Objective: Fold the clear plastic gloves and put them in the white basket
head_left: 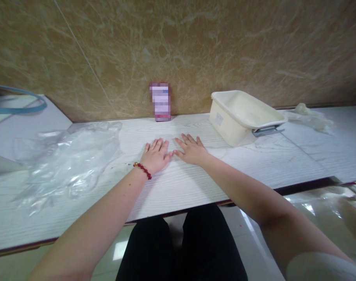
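Note:
My left hand (154, 156) lies flat on the white wood-grain table (178, 187), fingers spread and pointing away from me. A red bead bracelet (143, 170) circles that wrist. Beside it, my right hand (191, 149) also rests palm down with its fingers apart, the two thumbs almost meeting. Neither hand holds anything. Past my fingertips a phone (161, 102) leans upright against the wall, its screen blurred out. Right of my right hand stands a cream plastic bin (229, 125) with a grey handle (267, 131); the part of its inside that shows is bare.
Crumpled clear plastic bags (78, 156) spread over the table's left side. Another small clear bag (309, 117) lies behind the bin to the right. A brown marbled wall (178, 50) closes off the back. At far left is a blue band (19, 110); clear plastic (321, 207) sits below the table at right.

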### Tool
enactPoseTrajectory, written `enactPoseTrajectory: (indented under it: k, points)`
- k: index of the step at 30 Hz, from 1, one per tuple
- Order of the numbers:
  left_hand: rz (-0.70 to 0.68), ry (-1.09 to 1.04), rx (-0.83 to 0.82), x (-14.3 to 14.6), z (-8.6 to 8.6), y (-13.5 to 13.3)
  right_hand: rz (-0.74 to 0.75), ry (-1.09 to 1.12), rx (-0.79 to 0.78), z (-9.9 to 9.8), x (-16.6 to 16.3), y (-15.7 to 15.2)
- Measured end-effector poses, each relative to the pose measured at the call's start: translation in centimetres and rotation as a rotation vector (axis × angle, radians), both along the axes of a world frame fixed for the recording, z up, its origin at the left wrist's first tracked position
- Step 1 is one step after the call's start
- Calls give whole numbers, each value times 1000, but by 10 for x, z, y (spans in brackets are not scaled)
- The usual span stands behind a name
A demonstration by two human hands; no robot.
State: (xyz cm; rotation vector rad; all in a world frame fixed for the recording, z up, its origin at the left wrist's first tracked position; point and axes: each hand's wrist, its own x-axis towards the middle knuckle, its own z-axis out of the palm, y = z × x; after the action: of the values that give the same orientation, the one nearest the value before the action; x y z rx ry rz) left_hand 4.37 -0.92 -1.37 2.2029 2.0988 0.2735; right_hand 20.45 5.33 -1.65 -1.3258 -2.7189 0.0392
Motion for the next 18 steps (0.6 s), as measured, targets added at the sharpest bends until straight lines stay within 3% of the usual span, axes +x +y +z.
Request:
enactPoseTrajectory:
  k: [8,14,18]
  points:
    - [103,-23,-31,-12,0,-2,-54,-20,-29,2,2,1]
    - [259,19,-9,-50,10,-4,-69,-30,-48,1,1,0]
    - [51,-27,-24,-67,26,-11,-58,5,-88,4,1,-1]
